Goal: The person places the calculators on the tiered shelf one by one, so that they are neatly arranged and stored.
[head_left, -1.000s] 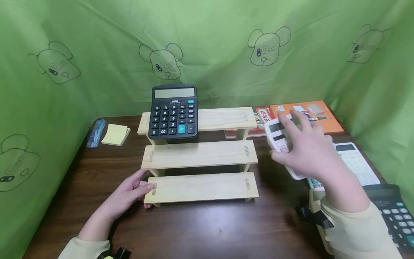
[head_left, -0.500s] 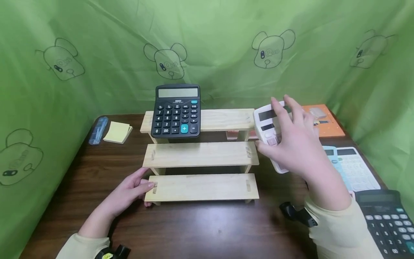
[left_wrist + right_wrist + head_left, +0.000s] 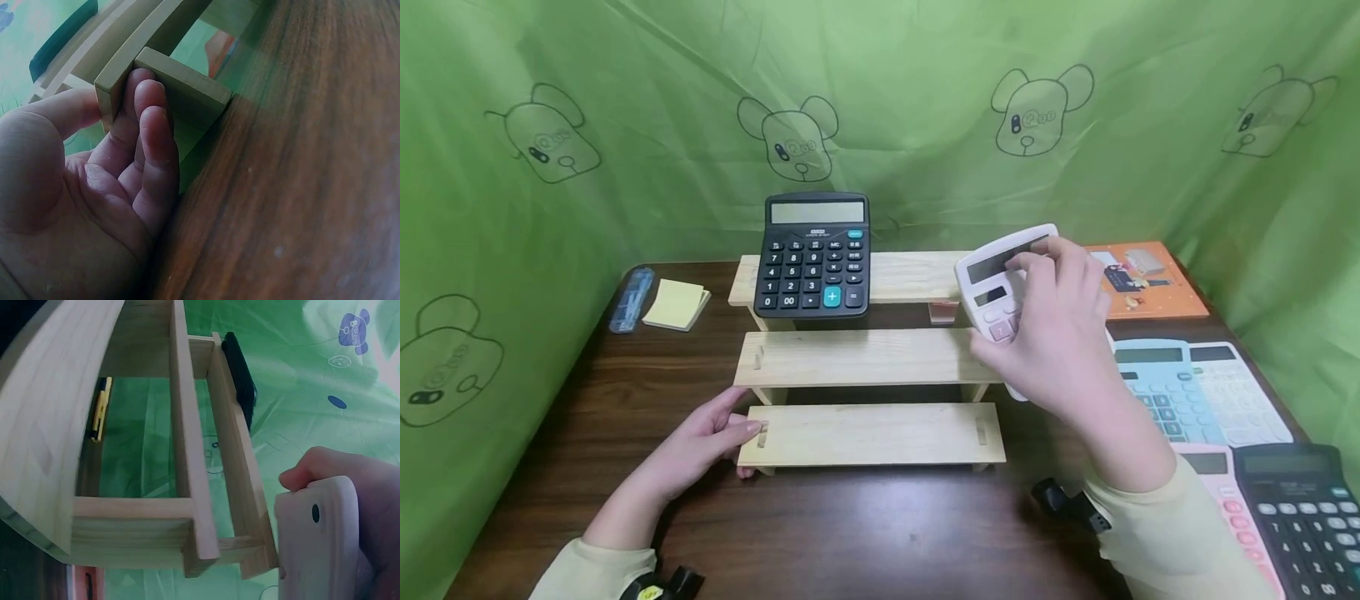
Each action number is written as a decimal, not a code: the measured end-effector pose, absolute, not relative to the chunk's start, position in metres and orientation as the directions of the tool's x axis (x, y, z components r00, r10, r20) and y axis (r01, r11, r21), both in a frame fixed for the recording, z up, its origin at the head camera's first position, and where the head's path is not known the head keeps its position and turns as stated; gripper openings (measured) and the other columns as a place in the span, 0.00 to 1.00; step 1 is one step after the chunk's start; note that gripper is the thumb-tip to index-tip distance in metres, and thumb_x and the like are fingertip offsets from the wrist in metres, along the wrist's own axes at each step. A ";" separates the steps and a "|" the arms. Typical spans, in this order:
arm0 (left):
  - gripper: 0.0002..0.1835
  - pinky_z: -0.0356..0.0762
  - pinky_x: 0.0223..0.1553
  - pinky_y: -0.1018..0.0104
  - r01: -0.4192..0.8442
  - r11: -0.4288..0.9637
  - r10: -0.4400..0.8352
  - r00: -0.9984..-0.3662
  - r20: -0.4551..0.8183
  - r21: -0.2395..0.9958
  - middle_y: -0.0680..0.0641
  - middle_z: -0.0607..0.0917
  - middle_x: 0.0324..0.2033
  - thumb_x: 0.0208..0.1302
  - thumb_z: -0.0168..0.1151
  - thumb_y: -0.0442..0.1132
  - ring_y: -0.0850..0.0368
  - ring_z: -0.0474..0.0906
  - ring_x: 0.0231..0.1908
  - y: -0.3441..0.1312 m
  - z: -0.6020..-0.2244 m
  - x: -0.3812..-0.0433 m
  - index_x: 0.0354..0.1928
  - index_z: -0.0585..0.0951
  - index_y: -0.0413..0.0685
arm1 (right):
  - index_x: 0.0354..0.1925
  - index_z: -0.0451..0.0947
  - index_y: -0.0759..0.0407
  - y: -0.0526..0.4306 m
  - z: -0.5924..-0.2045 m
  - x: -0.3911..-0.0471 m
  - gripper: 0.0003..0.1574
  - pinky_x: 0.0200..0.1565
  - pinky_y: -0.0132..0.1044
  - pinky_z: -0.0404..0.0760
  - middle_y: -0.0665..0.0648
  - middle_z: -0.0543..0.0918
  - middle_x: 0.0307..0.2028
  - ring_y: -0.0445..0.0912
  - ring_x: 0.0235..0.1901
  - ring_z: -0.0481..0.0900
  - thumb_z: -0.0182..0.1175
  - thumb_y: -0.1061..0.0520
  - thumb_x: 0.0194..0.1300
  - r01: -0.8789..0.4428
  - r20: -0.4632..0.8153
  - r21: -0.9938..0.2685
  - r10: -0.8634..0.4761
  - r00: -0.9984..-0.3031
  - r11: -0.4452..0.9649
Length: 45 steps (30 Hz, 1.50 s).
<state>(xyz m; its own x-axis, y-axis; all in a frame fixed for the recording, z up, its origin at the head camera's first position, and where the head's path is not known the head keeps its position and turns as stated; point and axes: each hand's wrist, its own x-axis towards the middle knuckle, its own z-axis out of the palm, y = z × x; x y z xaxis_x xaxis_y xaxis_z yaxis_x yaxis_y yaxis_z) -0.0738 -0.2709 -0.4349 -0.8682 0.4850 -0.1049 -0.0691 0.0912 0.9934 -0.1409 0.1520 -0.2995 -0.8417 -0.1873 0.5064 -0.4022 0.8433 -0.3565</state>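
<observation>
A three-step wooden shelf (image 3: 865, 358) stands on the table. My left hand (image 3: 707, 437) grips the left end of its lowest step, thumb on top and fingers curled beneath, as the left wrist view (image 3: 119, 150) also shows. At the shelf's right end, my right hand (image 3: 1056, 333) holds a white calculator (image 3: 988, 283) tilted, its screen up and away from me. In the right wrist view the calculator's white back (image 3: 315, 550) appears beside the top step. A black calculator (image 3: 816, 258) leans on the left part of the top step.
On the right lie a light blue calculator (image 3: 1168, 400), another white one (image 3: 1240, 392), a pink one (image 3: 1228, 500) and a black one (image 3: 1300, 517). An orange book (image 3: 1150, 283) lies behind them. Yellow sticky notes (image 3: 676, 305) and a clear blue item (image 3: 632, 300) sit back left.
My right hand has carried the white calculator leftward, from over the books to the right end of the shelf. The left hand keeps its grip on the lowest step.
</observation>
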 end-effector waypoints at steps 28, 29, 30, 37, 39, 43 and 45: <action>0.31 0.81 0.23 0.48 -0.083 0.063 0.467 -0.878 -0.103 0.995 0.31 0.83 0.33 0.74 0.47 0.31 0.43 0.80 0.20 -0.270 -0.440 -0.071 0.72 0.47 0.36 | 0.62 0.75 0.55 0.144 -0.308 -0.142 0.40 0.58 0.63 0.60 0.65 0.67 0.62 0.67 0.59 0.61 0.59 0.35 0.58 -0.596 0.615 -0.184 -0.381 -0.690 0.781; 0.31 0.81 0.24 0.48 -0.084 0.066 0.469 -0.877 -0.105 0.994 0.31 0.83 0.33 0.74 0.48 0.32 0.43 0.80 0.20 -0.270 -0.440 -0.071 0.72 0.48 0.36 | 0.63 0.75 0.55 0.144 -0.309 -0.141 0.40 0.58 0.63 0.59 0.66 0.67 0.61 0.67 0.58 0.60 0.59 0.35 0.59 -0.596 0.616 -0.189 -0.379 -0.691 0.780; 0.31 0.81 0.24 0.47 -0.085 0.070 0.469 -0.876 -0.108 0.994 0.31 0.83 0.33 0.74 0.48 0.32 0.42 0.80 0.20 -0.269 -0.440 -0.071 0.72 0.48 0.36 | 0.63 0.74 0.55 0.144 -0.309 -0.141 0.40 0.57 0.63 0.59 0.66 0.67 0.60 0.68 0.57 0.59 0.59 0.35 0.59 -0.593 0.613 -0.194 -0.375 -0.695 0.781; 0.32 0.81 0.24 0.47 -0.096 0.115 0.456 -0.879 -0.139 0.989 0.31 0.83 0.34 0.74 0.50 0.34 0.42 0.80 0.20 -0.268 -0.438 -0.075 0.73 0.48 0.38 | 0.68 0.69 0.51 0.150 -0.308 -0.138 0.45 0.64 0.61 0.57 0.62 0.61 0.69 0.61 0.68 0.54 0.61 0.32 0.58 -0.620 0.539 -0.170 -0.454 -0.709 0.766; 0.31 0.81 0.24 0.47 -0.091 0.114 0.461 -0.878 -0.133 0.989 0.31 0.83 0.33 0.74 0.49 0.34 0.42 0.80 0.20 -0.268 -0.437 -0.075 0.73 0.49 0.39 | 0.69 0.66 0.50 0.149 -0.307 -0.139 0.48 0.65 0.61 0.58 0.61 0.57 0.72 0.58 0.71 0.51 0.61 0.31 0.58 -0.635 0.508 -0.157 -0.489 -0.709 0.756; 0.31 0.81 0.23 0.47 -0.081 0.103 0.465 -0.877 -0.120 0.991 0.31 0.83 0.33 0.74 0.49 0.33 0.41 0.80 0.20 -0.269 -0.438 -0.075 0.73 0.48 0.39 | 0.71 0.64 0.48 0.149 -0.309 -0.141 0.49 0.63 0.64 0.61 0.59 0.53 0.74 0.56 0.73 0.47 0.62 0.30 0.58 -0.646 0.477 -0.164 -0.513 -0.713 0.745; 0.32 0.81 0.23 0.48 -0.083 0.101 0.459 -0.880 -0.121 0.991 0.31 0.83 0.34 0.74 0.49 0.33 0.41 0.80 0.20 -0.269 -0.438 -0.075 0.73 0.48 0.40 | 0.70 0.65 0.48 0.149 -0.310 -0.141 0.48 0.63 0.63 0.61 0.59 0.55 0.73 0.56 0.73 0.47 0.63 0.31 0.57 -0.654 0.490 -0.175 -0.511 -0.706 0.736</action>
<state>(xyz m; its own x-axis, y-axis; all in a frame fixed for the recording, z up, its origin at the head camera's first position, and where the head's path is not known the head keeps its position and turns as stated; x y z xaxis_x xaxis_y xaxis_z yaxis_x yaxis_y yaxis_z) -0.0746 -0.2692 -0.4385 -0.8803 0.4589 -0.1206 -0.0831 0.1012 0.9914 -0.1412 0.1489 -0.3103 -0.7060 -0.5114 0.4900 -0.6542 0.7359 -0.1746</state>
